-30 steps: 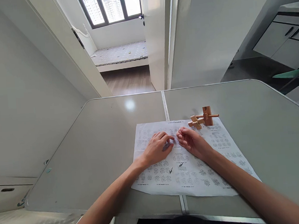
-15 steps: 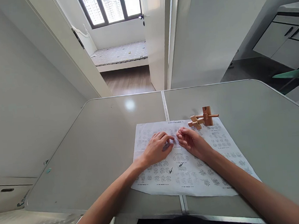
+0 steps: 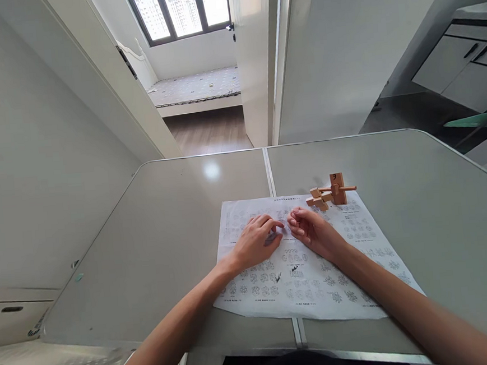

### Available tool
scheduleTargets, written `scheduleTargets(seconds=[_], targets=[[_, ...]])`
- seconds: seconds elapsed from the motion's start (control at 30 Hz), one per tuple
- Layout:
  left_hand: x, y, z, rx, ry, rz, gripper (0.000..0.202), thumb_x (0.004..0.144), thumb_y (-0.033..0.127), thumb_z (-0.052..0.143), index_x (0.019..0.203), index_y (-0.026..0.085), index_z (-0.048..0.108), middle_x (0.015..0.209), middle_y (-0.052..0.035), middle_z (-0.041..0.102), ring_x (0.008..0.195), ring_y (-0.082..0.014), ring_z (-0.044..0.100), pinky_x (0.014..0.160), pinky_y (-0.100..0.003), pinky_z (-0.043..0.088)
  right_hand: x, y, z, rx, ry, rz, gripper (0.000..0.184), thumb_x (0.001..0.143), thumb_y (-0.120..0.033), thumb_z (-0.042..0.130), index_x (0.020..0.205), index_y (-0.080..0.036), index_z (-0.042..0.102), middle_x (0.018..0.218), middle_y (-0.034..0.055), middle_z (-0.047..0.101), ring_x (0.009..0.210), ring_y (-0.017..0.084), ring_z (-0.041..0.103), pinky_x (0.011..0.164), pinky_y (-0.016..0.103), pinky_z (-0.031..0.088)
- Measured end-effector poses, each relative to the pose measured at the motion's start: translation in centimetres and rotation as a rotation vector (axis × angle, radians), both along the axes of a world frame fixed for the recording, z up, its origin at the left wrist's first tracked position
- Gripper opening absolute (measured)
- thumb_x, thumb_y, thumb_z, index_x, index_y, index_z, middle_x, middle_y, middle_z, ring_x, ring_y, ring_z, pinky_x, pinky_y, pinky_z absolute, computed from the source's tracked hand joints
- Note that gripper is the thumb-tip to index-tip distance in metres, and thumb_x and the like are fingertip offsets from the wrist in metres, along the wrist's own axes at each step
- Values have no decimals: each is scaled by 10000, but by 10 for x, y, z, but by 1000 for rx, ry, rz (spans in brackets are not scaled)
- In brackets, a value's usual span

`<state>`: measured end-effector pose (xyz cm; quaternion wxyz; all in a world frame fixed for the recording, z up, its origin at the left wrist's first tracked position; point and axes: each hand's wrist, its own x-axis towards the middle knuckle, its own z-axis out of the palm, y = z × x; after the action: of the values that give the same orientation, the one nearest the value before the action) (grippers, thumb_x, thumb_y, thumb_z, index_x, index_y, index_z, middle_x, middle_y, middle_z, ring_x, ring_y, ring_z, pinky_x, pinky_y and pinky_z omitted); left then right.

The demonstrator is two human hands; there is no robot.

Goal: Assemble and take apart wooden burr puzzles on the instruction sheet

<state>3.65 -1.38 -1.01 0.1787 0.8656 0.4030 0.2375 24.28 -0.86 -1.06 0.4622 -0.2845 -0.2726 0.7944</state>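
A large white sheet of paper [image 3: 316, 306], printed with rows of small line diagrams, lies under both my hands. My left hand [image 3: 258, 238] rests palm down on it, the thumb apart from the loosely bent fingers and nothing held. Close beside it, my right hand [image 3: 312, 230] lies on its side with the fingers curled in, and no object shows in it. Just beyond the right hand, at the sheet's far edge, stand wooden puzzle pieces: a flat upright block [image 3: 336, 179] with a thin rod through it, and a cluster of small interlocked blocks [image 3: 318, 200].
The pale table [image 3: 179, 221] has a metal seam [image 3: 269, 172] down its middle and a metal rim. Behind it are an open door [image 3: 255, 63], a bed [image 3: 198, 87] and a window [image 3: 179, 10]. White cabinets [image 3: 453, 64] stand at far right, a drawer [image 3: 17, 313] at lower left.
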Motion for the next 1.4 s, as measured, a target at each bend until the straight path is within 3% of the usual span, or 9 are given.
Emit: scheduleTargets(seconds=[0.23, 0.5, 0.77, 1.17, 1.4], targets=[[0, 1, 0, 3, -1, 2, 156, 970, 210, 594, 1114, 234, 649, 1030, -38, 661, 993, -206, 637, 985, -377, 506, -1, 0, 1, 9, 14, -8, 241, 897, -312, 748, 744, -176, 621, 741, -11, 555, 532, 75, 413, 399, 158, 358], [0, 1, 0, -11, -4, 3, 168, 979, 222, 580, 1126, 242, 658, 1032, -39, 658, 993, -202, 639, 982, -373, 511, 7, -2, 10, 61, 218, -5, 383, 920, -485, 666, 687, -200, 560, 586, -38, 465, 436, 84, 318, 414, 196, 395], [-1, 0, 1, -17, -1, 4, 157, 986, 225, 580, 1126, 235, 651, 1050, -42, 655, 991, -197, 634, 966, -359, 519, 25, 6, 10, 31, 345, -75, 426, 939, -554, 622, 697, -224, 501, 481, -78, 409, 355, 75, 223, 324, 194, 332], [-1, 1, -1, -31, -5, -2, 165, 977, 216, 579, 1127, 243, 642, 1058, -46, 657, 1002, -205, 630, 957, -363, 520, 52, 17, 11, -36, 495, -195, 327, 914, -458, 678, 792, -251, 455, 466, -114, 382, 311, 90, 365, 315, 226, 374], [-1, 0, -1, -23, -7, -8, 164, 979, 218, 571, 1125, 242, 643, 1049, -46, 657, 1013, -208, 628, 983, -377, 515, 52, 18, 9, -63, 522, -221, 231, 918, -415, 672, 882, -246, 519, 469, -119, 394, 312, 104, 402, 306, 236, 394]])
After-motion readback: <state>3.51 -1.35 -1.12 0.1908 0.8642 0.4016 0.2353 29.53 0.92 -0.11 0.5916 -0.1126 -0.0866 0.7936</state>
